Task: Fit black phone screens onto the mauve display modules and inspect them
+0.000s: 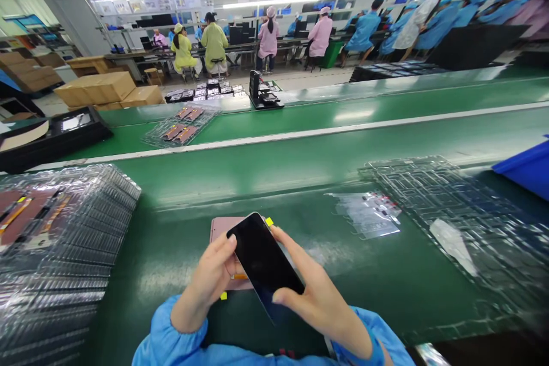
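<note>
A smartphone-like device with a black screen (263, 263) is held tilted between my two hands, above the green bench. My left hand (214, 269) grips its upper left edge, thumb on the front. On the other side my right hand (309, 286) holds the right edge, with the thumb over the lower screen and fingers along the side. Beneath the device lies a pinkish-brown flat part (221, 229) with yellow tabs, partly covered by the device and my left hand.
To the left rises a tall stack of clear plastic trays (86, 240) holding similar brown parts. Clear film strips (369, 214) and more clear trays (450, 200) lie to the right, near a blue bin (527, 168). Beyond runs a green conveyor (300, 131); several people sit farther back.
</note>
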A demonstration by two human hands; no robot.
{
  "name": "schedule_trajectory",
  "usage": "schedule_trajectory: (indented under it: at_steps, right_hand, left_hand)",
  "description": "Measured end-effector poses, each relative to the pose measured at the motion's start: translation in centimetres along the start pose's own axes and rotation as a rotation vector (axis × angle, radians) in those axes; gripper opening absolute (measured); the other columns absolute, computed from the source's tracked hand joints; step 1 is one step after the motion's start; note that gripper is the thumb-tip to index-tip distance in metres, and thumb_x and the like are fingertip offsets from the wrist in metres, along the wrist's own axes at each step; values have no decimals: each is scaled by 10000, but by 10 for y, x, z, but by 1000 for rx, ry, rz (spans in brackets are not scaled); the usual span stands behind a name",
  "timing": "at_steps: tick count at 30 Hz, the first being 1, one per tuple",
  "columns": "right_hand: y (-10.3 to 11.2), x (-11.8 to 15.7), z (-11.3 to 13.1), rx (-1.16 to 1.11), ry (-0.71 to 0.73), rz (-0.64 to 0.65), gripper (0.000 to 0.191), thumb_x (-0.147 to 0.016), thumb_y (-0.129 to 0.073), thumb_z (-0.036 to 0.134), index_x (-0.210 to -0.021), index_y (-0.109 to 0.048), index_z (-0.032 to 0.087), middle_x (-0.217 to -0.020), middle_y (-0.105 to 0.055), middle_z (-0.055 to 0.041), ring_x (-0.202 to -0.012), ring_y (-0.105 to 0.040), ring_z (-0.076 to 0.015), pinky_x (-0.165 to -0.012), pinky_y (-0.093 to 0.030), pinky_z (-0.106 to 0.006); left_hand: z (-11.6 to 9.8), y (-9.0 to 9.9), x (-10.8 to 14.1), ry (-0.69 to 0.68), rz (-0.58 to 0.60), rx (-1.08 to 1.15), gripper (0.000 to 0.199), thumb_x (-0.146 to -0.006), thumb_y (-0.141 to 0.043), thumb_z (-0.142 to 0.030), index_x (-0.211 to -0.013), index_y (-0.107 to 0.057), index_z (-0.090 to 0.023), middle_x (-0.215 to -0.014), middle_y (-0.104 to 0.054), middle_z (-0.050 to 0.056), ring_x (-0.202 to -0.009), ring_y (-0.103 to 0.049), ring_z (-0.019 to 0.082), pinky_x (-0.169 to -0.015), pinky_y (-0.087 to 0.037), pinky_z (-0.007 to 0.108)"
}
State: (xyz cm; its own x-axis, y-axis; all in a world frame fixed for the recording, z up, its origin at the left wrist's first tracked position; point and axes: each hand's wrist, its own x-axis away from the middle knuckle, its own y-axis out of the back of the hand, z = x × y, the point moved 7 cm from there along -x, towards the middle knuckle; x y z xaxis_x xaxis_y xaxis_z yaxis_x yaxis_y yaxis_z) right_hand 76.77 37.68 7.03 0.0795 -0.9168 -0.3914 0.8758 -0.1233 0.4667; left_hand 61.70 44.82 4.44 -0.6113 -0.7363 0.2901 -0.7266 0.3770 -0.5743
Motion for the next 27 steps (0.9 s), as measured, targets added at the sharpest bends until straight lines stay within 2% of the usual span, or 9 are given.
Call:
schedule_trajectory:
  at_steps: [2,4,8,12,16,18,21,24,27]
  right_hand:
    - [0,0,-17,-264,-224,57,633,-988,-427,544,-1523,-300,231,-1420,-539,-147,-1283,-533,-274,-1064,-444,-496]
    - [-8,2,-24,-496,-413,187,507,-1029,-336,499,-1412,-498,210,-1220,-688,-119,-1125,-649,-244,-994,-505,-451]
    - [-22,7,-16,-765,-513,390,483,-994,-427,524,-1179,-680,156,-991,-749,-108,-851,-731,-235,-810,-577,-397]
    - [-26,7,-16,-794,-512,328,403,-958,-525,499,-1078,-694,153,-958,-748,-96,-802,-734,-217,-784,-581,-369]
    - [-23,8,-25,-762,-519,206,381,-955,-538,489,-1091,-690,167,-931,-751,-80,-778,-733,-215,-795,-577,-375]
    - [-19,8,-31,-764,-516,122,364,-956,-546,476,-1113,-688,179,-953,-753,-77,-803,-730,-218,-805,-574,-375]
    - [-14,10,-38,-792,-508,29,345,-960,-554,450,-1154,-676,193,-977,-754,-75,-816,-725,-224,-808,-579,-390]
    - [-13,12,-40,-779,-488,10,339,-965,-551,431,-1194,-665,208,-1008,-752,-71,-851,-722,-230,-825,-581,-398]
    - [-13,13,-39,-739,-474,14,350,-974,-535,428,-1231,-650,220,-1039,-750,-70,-918,-714,-239,-848,-579,-400]
  left_hand:
    - [-12,8,-5,-27,-41,4,348,-929,-593,-348,-1199,-631,-132,-973,-755,115,-812,-731,233,-694,-617,344]
    - [-23,15,-9,-62,-55,19,332,-934,-580,-318,-1187,-638,-110,-1048,-749,130,-929,-717,249,-777,-613,366]
    - [-30,26,-12,-67,-80,9,330,-943,-558,-301,-1188,-646,-98,-1052,-755,129,-945,-714,236,-838,-596,364]
    - [-30,22,-14,-53,-77,-10,410,-954,-530,-383,-1241,-619,-103,-1090,-745,140,-1000,-699,257,-898,-569,392]
    - [-25,5,-9,-53,42,-28,539,-951,-458,-551,-1291,-584,-151,-1232,-683,155,-1093,-660,283,-871,-571,391]
    - [-13,1,-4,11,74,-118,544,-929,-493,-571,-1260,-596,-151,-1134,-710,156,-939,-707,251,-756,-583,332]
    - [6,2,4,64,43,-267,434,-864,-643,-515,-1086,-651,-142,-873,-710,70,-627,-678,134,-611,-538,232]
    - [13,2,8,5,14,-318,313,-817,-721,-451,-867,-627,-156,-719,-625,-18,-518,-626,93,-556,-503,211]
    - [11,1,8,-63,-33,-341,345,-798,-737,-441,-730,-543,-164,-658,-547,-53,-483,-592,77,-519,-465,196]
